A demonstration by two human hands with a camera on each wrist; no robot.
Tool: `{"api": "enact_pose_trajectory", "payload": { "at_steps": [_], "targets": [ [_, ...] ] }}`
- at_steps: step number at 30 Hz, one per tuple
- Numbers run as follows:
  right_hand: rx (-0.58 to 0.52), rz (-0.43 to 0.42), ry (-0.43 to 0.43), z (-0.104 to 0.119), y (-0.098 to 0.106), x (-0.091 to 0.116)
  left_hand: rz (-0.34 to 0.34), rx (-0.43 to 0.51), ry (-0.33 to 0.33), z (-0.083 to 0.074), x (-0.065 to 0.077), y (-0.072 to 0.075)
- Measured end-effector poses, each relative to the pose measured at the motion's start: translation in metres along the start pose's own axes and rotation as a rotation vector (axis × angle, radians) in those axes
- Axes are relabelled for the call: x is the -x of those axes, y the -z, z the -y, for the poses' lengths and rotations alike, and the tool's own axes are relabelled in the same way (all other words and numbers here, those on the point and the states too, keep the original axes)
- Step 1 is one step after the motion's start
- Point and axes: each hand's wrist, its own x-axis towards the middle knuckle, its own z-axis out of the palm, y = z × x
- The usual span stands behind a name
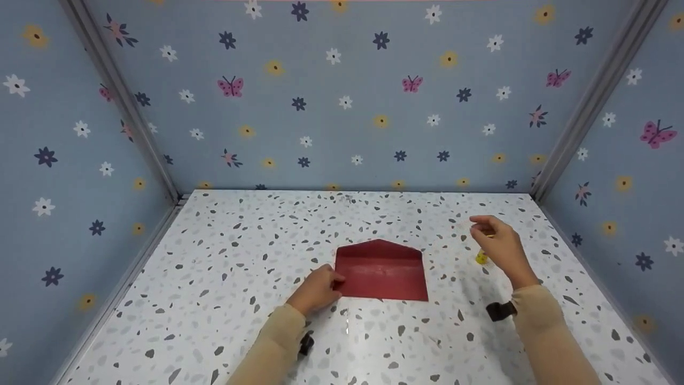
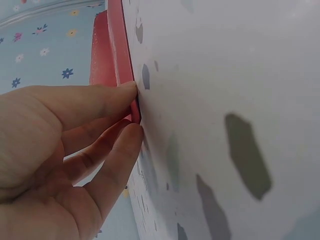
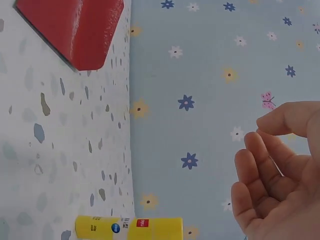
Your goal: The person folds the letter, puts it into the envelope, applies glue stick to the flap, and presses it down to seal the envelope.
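A red envelope (image 1: 382, 275) lies on the speckled table with its pointed flap spread toward the back wall. At its left edge, near the lower corner, my left hand (image 1: 318, 289) pinches the paper between thumb and fingers; the left wrist view shows the fingertips right at the envelope's edge (image 2: 120, 50). My right hand (image 1: 502, 248) hovers to the right of the envelope, over a yellow glue stick (image 1: 481, 258). Its fingers are loosely curled with nothing between them. In the right wrist view the glue stick (image 3: 130, 227) stands upright on the table, apart from the hand.
Blue panels with flowers and butterflies (image 1: 344, 101) close off the back and both sides, joined by grey corner posts (image 1: 588, 101). The white speckled tabletop (image 1: 240, 251) reaches to these walls. A dark strap piece (image 1: 499, 311) sits at the right wrist.
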Motion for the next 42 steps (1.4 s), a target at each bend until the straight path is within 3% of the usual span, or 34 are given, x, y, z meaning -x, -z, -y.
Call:
{"api": "enact_pose_trajectory", "payload": {
  "at_steps": [9,24,33,42],
  "targets": [
    [-0.008,-0.074,-0.046,-0.015,0.014,-0.007,-0.004,0.001,-0.008,0.000,0.000,0.001],
    [-0.092,0.072,-0.319,-0.064,0.007,-0.016,0.013,0.013,0.037,-0.002,0.001,0.001],
    [-0.171,0.165,-0.458,-0.088,-0.004,-0.019,-0.002,-0.012,-0.011,-0.001,0.001,0.001],
    [-0.182,0.187,-0.505,-0.105,-0.008,-0.015,-0.002,-0.017,-0.029,0.000,0.001,0.001]
  ]
}}
